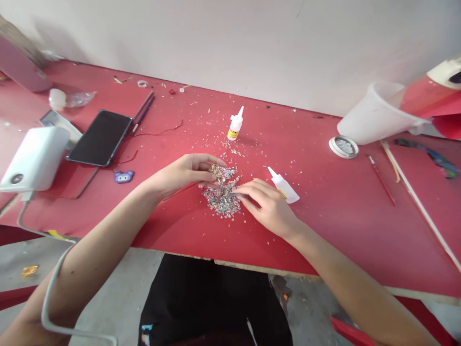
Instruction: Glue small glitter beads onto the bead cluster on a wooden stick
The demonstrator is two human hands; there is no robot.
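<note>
A heap of small glittery pieces [224,204] lies on the red table, with loose bits scattered around it. My left hand [190,171] is closed around a small gold-coloured object [217,171] at the heap's upper left; glittery pieces show on and beside it. At the heap's right edge, my right hand [264,204] has its thumb and fingertips pressed together, and what they pinch is too small to name. A white glue bottle [285,188] lies on its side just beyond my right hand. Another glue bottle [235,126] stands upright behind the heap.
At left are a black phone [101,138], a white power bank [36,158] with a cable, and a purple trinket [124,177]. On the right are a white cup [374,115], a small round container [343,146] and a red brush [382,181]. A wall borders the table's back.
</note>
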